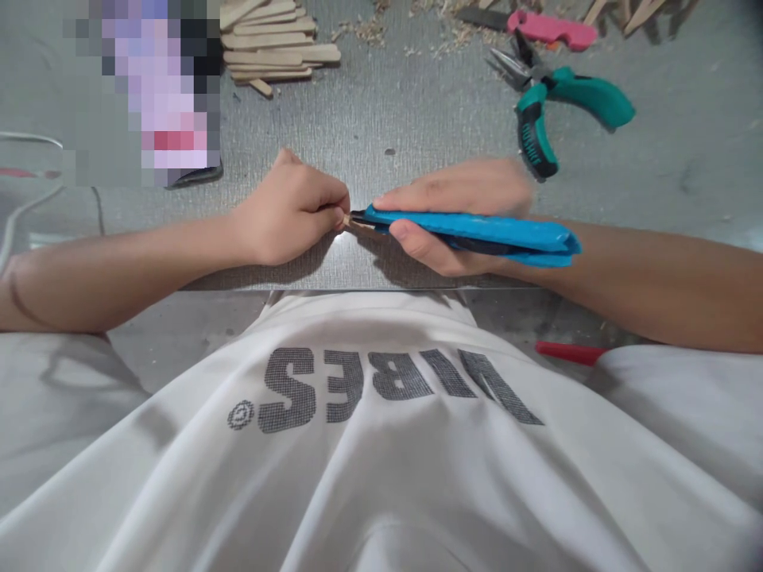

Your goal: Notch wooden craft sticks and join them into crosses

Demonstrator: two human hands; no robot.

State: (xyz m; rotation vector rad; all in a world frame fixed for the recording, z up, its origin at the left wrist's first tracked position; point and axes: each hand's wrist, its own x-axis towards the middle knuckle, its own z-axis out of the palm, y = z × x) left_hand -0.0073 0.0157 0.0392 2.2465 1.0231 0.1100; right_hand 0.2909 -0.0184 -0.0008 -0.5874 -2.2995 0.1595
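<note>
Open lane on table (358, 111) between stick pile (274, 44) and pliers (541, 75), reaching to left hand (292, 208) and right hand (465, 188). Pliers bar way beyond right hand, blurred object (164, 95) beyond left forearm (149, 258).

The white shirt (381, 477) reads "VIBES" (400, 375) upside down beside a © mark (241, 415); lettering on the pliers (540, 75) is unclear.

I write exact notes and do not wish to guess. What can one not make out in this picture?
In the head view:
Wooden piece: one end hidden in the left grip.
Blue tool: dark tip too small to read.
Right grip: far edge blurred.
Stick pile: cut off by the top edge.
Pixelated object: covered by blocks.
Red thing: right end hidden by white cloth.
</note>
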